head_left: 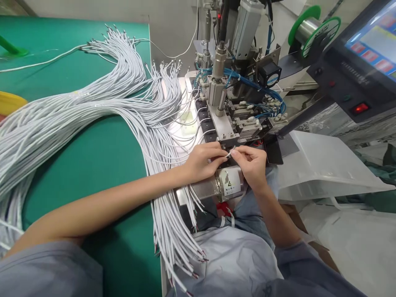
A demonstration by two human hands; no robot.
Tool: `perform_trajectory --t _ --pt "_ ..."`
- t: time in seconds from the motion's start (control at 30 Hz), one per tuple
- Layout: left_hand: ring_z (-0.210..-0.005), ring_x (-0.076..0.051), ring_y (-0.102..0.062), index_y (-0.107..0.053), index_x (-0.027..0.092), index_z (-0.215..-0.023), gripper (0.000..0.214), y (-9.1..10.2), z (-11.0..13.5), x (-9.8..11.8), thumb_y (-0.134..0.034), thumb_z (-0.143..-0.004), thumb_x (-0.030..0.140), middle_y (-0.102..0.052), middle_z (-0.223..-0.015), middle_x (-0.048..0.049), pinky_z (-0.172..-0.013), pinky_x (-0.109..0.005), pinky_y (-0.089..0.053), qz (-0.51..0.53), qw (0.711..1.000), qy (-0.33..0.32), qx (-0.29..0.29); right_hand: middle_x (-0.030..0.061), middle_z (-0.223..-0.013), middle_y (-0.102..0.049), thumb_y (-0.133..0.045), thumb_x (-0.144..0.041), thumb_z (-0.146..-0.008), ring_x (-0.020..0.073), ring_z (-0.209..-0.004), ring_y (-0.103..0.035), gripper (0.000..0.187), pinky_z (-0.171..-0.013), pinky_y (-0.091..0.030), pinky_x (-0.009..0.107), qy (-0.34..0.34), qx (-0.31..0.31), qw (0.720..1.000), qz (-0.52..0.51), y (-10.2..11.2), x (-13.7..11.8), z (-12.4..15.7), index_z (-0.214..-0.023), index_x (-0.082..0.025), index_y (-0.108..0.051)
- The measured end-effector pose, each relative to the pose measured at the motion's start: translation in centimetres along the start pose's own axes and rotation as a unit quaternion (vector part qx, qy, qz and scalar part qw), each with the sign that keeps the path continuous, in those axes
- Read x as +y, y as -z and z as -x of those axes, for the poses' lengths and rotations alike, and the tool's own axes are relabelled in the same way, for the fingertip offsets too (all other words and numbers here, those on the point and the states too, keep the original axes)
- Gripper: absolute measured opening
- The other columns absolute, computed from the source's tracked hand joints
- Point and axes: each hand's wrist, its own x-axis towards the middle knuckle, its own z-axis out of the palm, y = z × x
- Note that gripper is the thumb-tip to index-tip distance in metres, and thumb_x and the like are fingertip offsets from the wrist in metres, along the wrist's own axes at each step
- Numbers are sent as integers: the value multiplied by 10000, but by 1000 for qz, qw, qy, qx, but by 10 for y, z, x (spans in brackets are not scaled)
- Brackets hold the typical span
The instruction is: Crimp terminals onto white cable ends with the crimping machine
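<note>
Two bare hands of mine meet at the front edge of a metal bench machine with upright cylinders (215, 93), both busy with one slim round white cable (229, 154). My left hand (201, 163) pinches that cable between thumb and fingertips, just short of its end. My right hand (254, 165) is closed narrowly at the tip, thumb against forefinger, where thin bare-looking strands poke up; the strands are too small for me to count. The cable end sits between my two hands, just below the machine's flat metal plate (224, 123).

Under my wrists is a box-shaped part in clear wrapping with a white printed label (232, 181). Left of the machine, several more white cables run to a row of black blocks (208, 123). A thick bundle of long white cables (89, 103) sweeps across the green tabletop (89, 144), and many of its ends hang over the table's edge near my lap, beneath my left forearm. Thin blue air tubes (247, 82) loop over the machine. Behind it stands a green-flanged spool of silvery wire (309, 31); to my right are a tilted dark-framed control screen (373, 53), with a glowing red switch (361, 108), and a translucent white plastic bin (334, 165).
</note>
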Motion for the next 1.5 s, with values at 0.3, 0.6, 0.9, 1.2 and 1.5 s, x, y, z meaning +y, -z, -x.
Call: perform_trajectory --t 0.3,0.6,0.9,1.2,1.5 --pt "-558 -83 -523 -682 140 -819 183 -1 2 -5 -505 -860 168 -575 -625 -16 -490 -182 -383 -24 999 -23 -6 -35 -497 -452 -633 -302 -699 80 -477 -372 186 -460 -326 232 5 -19 1000 3 5 -2 -5 -577 -161 -641" --pt "-579 -104 -450 -648 149 -831 186 0 1 -4 -466 -851 123 -562 -651 -18 -501 -221 -330 -209 971 -111 25 -51 -477 -324 -567 -251 -766 73 -457 -303 209 -451 -304 232 76 26 991 104 0 -9 4 -585 -155 -608" --pt "-585 -107 -447 -647 147 -743 153 -1 2 0 -527 -837 167 -575 -623 -10 -514 -225 -356 -176 982 -69 22 -27 -514 -415 -565 -259 -760 78 -480 -333 227 -457 -295 236 69 -43 995 53 4 -7 -3 -559 -154 -580" --pt "-540 -92 -492 -633 113 -881 255 0 4 -7 -379 -861 100 -573 -705 -27 -457 -200 -340 -252 951 -90 -156 -11 -570 -513 -544 -308 -793 103 -536 -435 210 -537 -397 247 17 17 998 66 4 20 9 -686 -159 -646" --pt "-605 -112 -529 -625 110 -939 271 0 0 -8 -359 -897 142 -554 -755 -44 -515 -204 -412 -321 914 -39 -247 -22 -583 -538 -552 -315 -731 85 -514 -458 171 -509 -388 227 -137 -47 988 -49 15 45 -7 -683 -160 -605"
